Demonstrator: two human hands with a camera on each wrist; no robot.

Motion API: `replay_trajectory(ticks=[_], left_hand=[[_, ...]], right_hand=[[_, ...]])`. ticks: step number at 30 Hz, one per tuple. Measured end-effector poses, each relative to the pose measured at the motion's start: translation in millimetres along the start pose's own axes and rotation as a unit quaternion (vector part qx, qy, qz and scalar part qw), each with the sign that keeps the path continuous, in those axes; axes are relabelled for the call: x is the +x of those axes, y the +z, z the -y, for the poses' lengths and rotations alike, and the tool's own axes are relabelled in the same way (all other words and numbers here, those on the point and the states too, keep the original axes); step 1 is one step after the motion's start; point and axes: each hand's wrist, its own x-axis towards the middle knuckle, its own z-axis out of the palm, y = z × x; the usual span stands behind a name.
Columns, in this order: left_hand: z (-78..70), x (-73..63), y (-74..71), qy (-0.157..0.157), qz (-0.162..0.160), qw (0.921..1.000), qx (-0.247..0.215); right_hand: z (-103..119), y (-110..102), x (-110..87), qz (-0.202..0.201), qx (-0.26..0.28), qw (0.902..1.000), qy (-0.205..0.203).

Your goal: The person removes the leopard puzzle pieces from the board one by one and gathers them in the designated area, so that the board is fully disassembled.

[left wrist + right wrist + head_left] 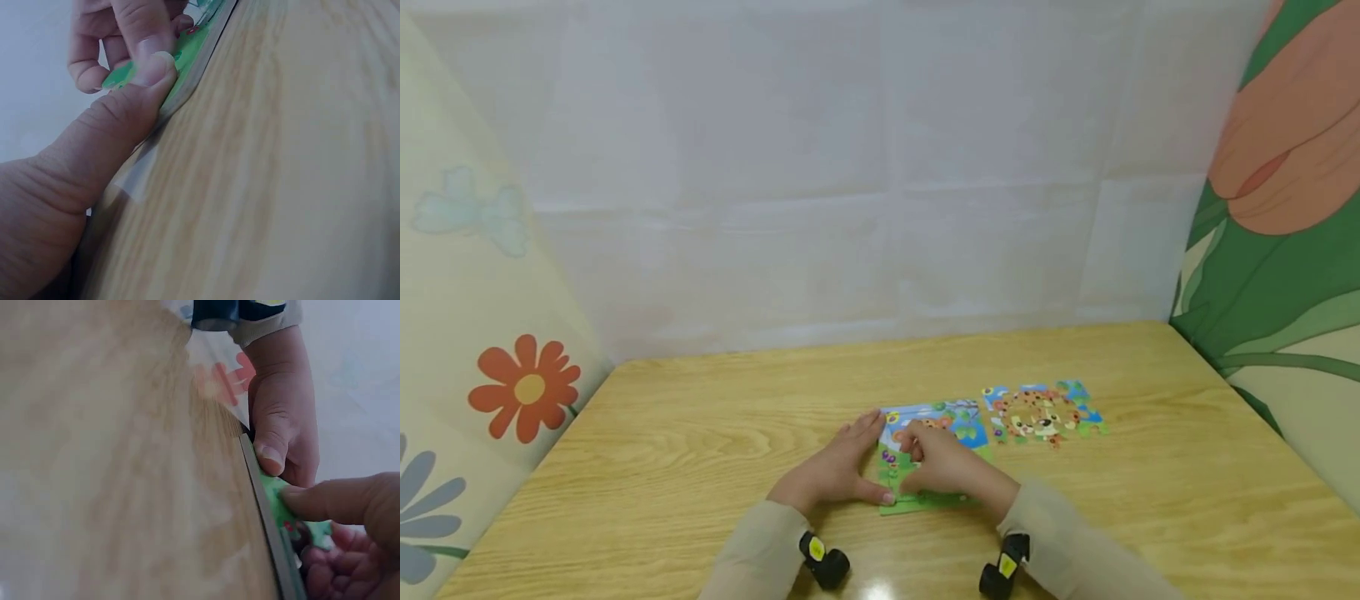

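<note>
A puzzle board (pixel 917 505) with a blue and green picture lies on the table. My left hand (pixel 833 468) spans its left side, fingers stretched toward the far corner and thumb (pixel 134 100) resting on the near corner. Over the board, my right hand (pixel 947 462) has its fingers curled; in the right wrist view its thumb (pixel 337 500) and fingers pinch a green puzzle piece (pixel 321 535) low over the board. The hand hides much of the printed picture. Right of the board lies a group of puzzle pieces (pixel 1037 412) showing a spotted animal's face.
The wooden table (pixel 700 467) extends around the board on all sides. Behind it hangs a white cloth (pixel 775 208). Flower-patterned panels stand at the left (pixel 482 317) and right (pixel 1292 250). Each wrist wears a black camera.
</note>
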Motion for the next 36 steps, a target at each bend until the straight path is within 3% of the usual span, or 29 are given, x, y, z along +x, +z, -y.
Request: replay_trajectory(ticks=[3,7,13,25,36], left_hand=[[-0.1,0.8,0.5,-0.006,0.001,1.0000,-0.002],[-0.2,1.1,1.6,-0.012,-0.001,0.9999,0.002],[1.4,1.4,3.5,-0.011,-0.003,0.9999,0.007],[0.2,-0.6,1.5,-0.021,-0.001,0.9997,0.009],[1.9,-0.4,2.2,-0.018,-0.002,0.9998,0.006]], right_hand=[[-7.2,-0.8,-1.2,-0.011,0.078,0.9969,0.001],[-12.5,-3.9,-2.3,-0.017,0.167,0.9858,0.007],[-16.4,-15.8,-5.7,-0.041,0.250,0.9672,-0.019],[-17.2,-47.6,-22.8,-0.121,0.283,0.9502,0.049],[-31.7,-64.8,-39.2,-0.152,0.254,0.9541,0.046]])
